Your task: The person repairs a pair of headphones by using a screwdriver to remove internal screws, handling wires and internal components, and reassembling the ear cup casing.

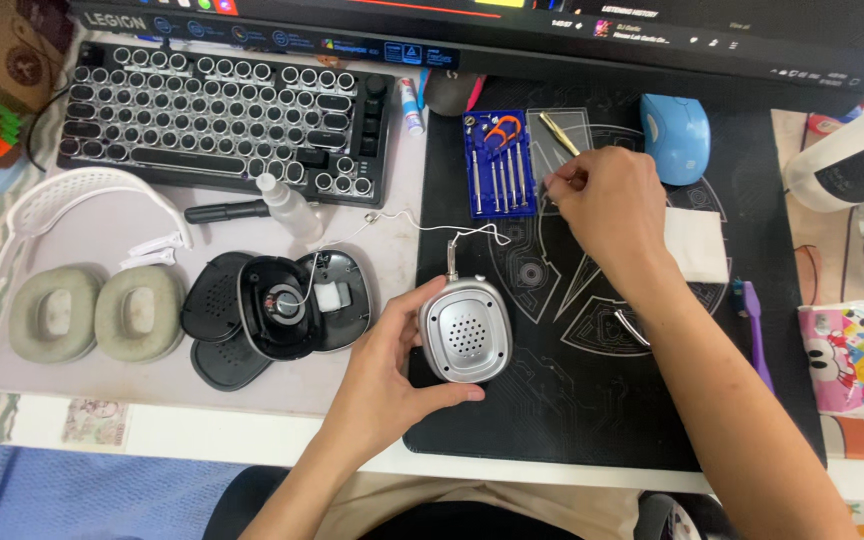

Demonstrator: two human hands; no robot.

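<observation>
On the black desk mat: left hand (384, 380) grips silver headphone earcup (464, 330)
At blue screwdriver case (500, 163): right hand (607, 200) pinches a small tool, kind unclear
Progress: ear cushions (92, 312), headband (82, 205) off; black earcup (287, 305) opened; silver cup seemingly unopened

There is only one view, from a camera on the person's head. It looks steeply down on the desk (252, 425) from the near edge and faces the far edge, where the bottom of a monitor (512, 30) closes the picture. The camera is close: both forearms enter from the bottom edge, and the person's lap shows below the desk's near edge. The dark mat (592, 400) fills the middle and right; the keyboard (222, 120) lies at the far left.
</observation>
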